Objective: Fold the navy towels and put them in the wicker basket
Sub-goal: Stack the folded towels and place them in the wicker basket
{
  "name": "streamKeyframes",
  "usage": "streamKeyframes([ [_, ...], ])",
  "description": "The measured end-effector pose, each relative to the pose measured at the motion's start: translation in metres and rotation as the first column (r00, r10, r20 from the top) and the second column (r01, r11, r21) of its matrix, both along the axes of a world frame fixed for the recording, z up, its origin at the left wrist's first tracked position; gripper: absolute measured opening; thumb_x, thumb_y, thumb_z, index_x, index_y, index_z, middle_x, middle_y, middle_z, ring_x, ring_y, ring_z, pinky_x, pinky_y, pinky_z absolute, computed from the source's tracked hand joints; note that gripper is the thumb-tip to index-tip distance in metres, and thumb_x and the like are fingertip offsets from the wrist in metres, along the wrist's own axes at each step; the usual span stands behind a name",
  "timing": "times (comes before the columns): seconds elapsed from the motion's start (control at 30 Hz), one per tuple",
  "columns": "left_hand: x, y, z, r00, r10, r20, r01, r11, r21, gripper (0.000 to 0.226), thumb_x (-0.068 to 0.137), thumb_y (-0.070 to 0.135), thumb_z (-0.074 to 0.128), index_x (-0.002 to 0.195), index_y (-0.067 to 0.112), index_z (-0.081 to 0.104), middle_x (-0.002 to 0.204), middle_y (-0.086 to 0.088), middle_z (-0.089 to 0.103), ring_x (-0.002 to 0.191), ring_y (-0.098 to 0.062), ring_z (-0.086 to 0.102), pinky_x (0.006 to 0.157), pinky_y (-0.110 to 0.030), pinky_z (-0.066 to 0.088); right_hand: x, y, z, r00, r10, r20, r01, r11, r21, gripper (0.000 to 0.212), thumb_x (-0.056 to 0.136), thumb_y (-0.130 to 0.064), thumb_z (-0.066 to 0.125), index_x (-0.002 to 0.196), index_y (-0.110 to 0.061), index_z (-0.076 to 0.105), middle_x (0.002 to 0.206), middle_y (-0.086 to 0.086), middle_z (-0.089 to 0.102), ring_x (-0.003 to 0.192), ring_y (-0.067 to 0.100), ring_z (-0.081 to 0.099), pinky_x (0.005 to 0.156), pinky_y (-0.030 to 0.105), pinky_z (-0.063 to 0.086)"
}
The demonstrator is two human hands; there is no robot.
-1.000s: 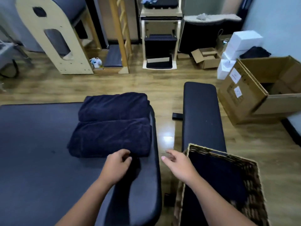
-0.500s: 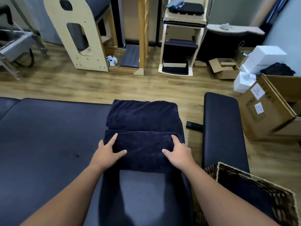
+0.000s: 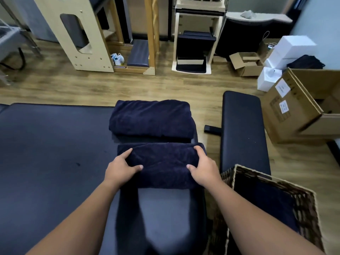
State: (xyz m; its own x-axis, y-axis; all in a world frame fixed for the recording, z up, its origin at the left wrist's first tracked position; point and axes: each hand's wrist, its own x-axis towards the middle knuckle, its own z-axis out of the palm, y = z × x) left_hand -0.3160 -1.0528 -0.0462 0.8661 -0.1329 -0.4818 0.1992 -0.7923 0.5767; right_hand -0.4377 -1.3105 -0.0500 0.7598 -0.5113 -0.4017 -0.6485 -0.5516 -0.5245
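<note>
Two folded navy towels lie on the dark padded table (image 3: 46,144). My left hand (image 3: 122,169) grips the left end of the near towel (image 3: 161,162) and my right hand (image 3: 202,169) grips its right end, thumbs on top. This towel is raised slightly and pulled toward me, apart from the far towel (image 3: 150,118), which rests flat near the table's far edge. The wicker basket (image 3: 301,197) stands at the lower right with a dark lining or cloth inside.
A dark padded bench (image 3: 242,129) stands right of the table, beside the basket. Open cardboard boxes (image 3: 298,105) and white boxes (image 3: 294,46) sit at the right. Wooden exercise equipment (image 3: 88,39) and a stepped stand (image 3: 195,43) line the far wall on the wood floor.
Both hands went from reaching near the towel's front edge to gripping its two ends. The near towel has come away from the far one, toward me.
</note>
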Motion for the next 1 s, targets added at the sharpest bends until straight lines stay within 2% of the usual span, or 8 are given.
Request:
streamKeyframes([
  [0.17,-0.064,-0.044,0.0,0.989,0.075,-0.127,-0.104,0.966,-0.238,0.076,0.074,0.013,0.088,0.14,0.035,0.058,0.119,0.006,0.069,0.106,-0.014,0.067,0.099,-0.036,0.054,-0.084,-0.045,-0.004,0.995,-0.103,0.02,0.103,0.995,-0.005,0.064,0.09,-0.034,0.069,0.145,-0.042,0.038,0.124,0.003,0.066,0.116,0.03,0.059,0.095,0.036,0.05],
  [0.3,-0.131,-0.115,-0.003,0.994,0.005,-0.106,-0.031,0.968,-0.25,0.077,0.069,0.015,0.09,0.137,0.037,0.061,0.121,0.008,0.069,0.11,-0.015,0.065,0.103,-0.038,0.053,-0.172,-0.102,-0.005,0.966,-0.259,0.017,0.26,0.965,-0.022,0.063,0.088,-0.029,0.073,0.143,-0.041,0.046,0.126,0.0,0.068,0.122,0.029,0.058,0.098,0.033,0.046],
  [0.43,-0.192,-0.185,-0.011,0.987,-0.124,-0.101,0.096,0.964,-0.248,0.079,0.067,0.019,0.091,0.137,0.037,0.061,0.117,0.01,0.071,0.109,-0.014,0.066,0.102,-0.037,0.053,-0.258,-0.15,-0.011,0.929,-0.37,-0.01,0.368,0.927,-0.073,0.063,0.087,-0.029,0.075,0.143,-0.041,0.048,0.12,0.005,0.071,0.115,0.032,0.062,0.093,0.032,0.048],
  [0.57,-0.258,-0.232,-0.025,0.96,-0.258,-0.11,0.241,0.96,-0.145,0.077,0.071,0.024,0.089,0.14,0.037,0.058,0.116,0.007,0.071,0.11,-0.015,0.066,0.097,-0.028,0.05,-0.334,-0.178,-0.032,0.892,-0.449,-0.053,0.445,0.893,-0.072,0.065,0.083,-0.027,0.078,0.14,-0.039,0.05,0.124,0.003,0.07,0.113,0.03,0.064,0.091,0.033,0.051],
  [0.67,-0.298,-0.253,-0.036,0.929,-0.358,-0.091,0.358,0.934,-0.017,0.076,0.074,0.029,0.083,0.144,0.037,0.053,0.119,0.003,0.072,0.115,-0.022,0.065,0.095,-0.028,0.049,-0.376,-0.182,-0.056,0.869,-0.484,-0.099,0.482,0.875,-0.046,0.066,0.084,-0.024,0.078,0.143,-0.036,0.05,0.127,0.0,0.069,0.115,0.026,0.064,0.093,0.031,0.049],
  [0.77,-0.323,-0.264,-0.05,0.896,-0.423,-0.135,0.436,0.896,0.087,0.074,0.079,0.03,0.078,0.147,0.035,0.049,0.12,0.002,0.071,0.116,-0.024,0.064,0.091,-0.028,0.048,-0.397,-0.178,-0.079,0.869,-0.469,-0.159,0.47,0.882,-0.028,0.066,0.087,-0.025,0.075,0.146,-0.038,0.045,0.125,0.002,0.068,0.115,0.028,0.063,0.093,0.032,0.049],
  [0.9,-0.335,-0.265,-0.074,0.916,-0.373,-0.147,0.392,0.91,0.133,0.074,0.082,0.029,0.073,0.15,0.031,0.045,0.127,-0.005,0.067,0.12,-0.031,0.06,0.096,-0.035,0.049,-0.398,-0.172,-0.103,0.897,-0.409,-0.169,0.402,0.913,-0.071,0.069,0.093,-0.028,0.067,0.153,-0.037,0.033,0.122,0.012,0.062,0.108,0.033,0.062,0.09,0.04,0.052],
  [1.0,-0.342,-0.272,-0.089,0.905,-0.407,-0.121,0.424,0.886,0.186,0.074,0.094,0.027,0.063,0.158,0.021,0.028,0.138,-0.022,0.053,0.12,-0.039,0.056,0.099,-0.039,0.045,-0.393,-0.164,-0.117,0.899,-0.383,-0.211,0.369,0.924,-0.105,0.071,0.099,-0.03,0.057,0.159,-0.027,0.02,0.145,0.025,0.041,0.126,0.04,0.051,0.102,0.042,0.045],
])
